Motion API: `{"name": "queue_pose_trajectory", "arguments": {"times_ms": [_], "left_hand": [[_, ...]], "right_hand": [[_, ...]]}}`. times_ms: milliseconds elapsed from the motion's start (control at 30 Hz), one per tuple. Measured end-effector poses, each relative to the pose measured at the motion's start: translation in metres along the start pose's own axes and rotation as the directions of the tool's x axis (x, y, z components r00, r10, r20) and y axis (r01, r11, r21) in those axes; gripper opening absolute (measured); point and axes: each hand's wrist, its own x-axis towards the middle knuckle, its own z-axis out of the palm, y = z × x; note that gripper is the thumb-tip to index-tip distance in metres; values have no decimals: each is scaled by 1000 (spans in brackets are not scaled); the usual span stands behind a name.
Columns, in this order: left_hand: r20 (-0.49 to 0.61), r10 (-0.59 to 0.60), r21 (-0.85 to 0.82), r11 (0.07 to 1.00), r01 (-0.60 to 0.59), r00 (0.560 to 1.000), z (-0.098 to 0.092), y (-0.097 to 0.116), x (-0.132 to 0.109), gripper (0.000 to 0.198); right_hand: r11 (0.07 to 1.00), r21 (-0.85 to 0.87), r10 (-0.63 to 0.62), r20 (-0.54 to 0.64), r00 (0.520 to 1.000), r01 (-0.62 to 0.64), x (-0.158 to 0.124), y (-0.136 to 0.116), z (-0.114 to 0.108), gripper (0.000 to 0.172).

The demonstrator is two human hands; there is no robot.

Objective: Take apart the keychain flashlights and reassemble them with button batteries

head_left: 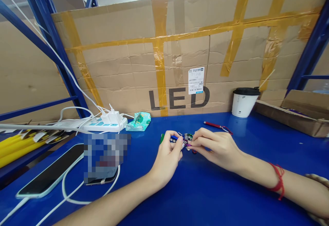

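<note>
My left hand (168,157) is closed, thumb and fingers pinching a slim shiny blue-and-purple tube (174,137). The fingertips of my right hand (218,147), which wears a red string bracelet (279,181), are pressed together at the purple end of what looks like the same piece (188,143). Around and behind the fingertips lies a small cluster of shiny metallic pieces (189,136) in silver, green and red, partly hidden by my hands. A green piece (161,138) shows just behind my left hand. Beyond my right hand lies a slim red tube with a cord loop (212,125).
On the blue table (205,198) stand a lidded paper cup (244,104) and an open cardboard box (295,116). Leftward are a green packet (140,121), a white power strip (102,125), charging cables and a phone (53,171). A large cardboard sheet (128,68) closes off the back.
</note>
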Motion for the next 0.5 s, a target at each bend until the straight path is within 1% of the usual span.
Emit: {"name": "queue_pose_trajectory", "arguments": {"times_ms": [100,167,233,400,500], "left_hand": [[-2,-6,48,999,6,1000,-1,-2,1,27],[7,3,79,997,-3,1000,-2,-3,1,29],[34,20,81,996,-22,999,-3,-5,1,30],[108,53,60,996,-59,993,-1,-7,1,28],[98,104,79,991,-112,990,-1,-6,0,24]], "right_hand": [[991,-112,-65,12,998,66,1,-2,-2,34],[987,-121,-102,23,994,104,1,-2,-2,34],[988,-99,-114,22,993,116,1,-2,-2,32],[999,9,-34,2,999,34,2,-1,-1,23],[1000,19,-12,-8,1000,12,2,-1,-1,23]]}}
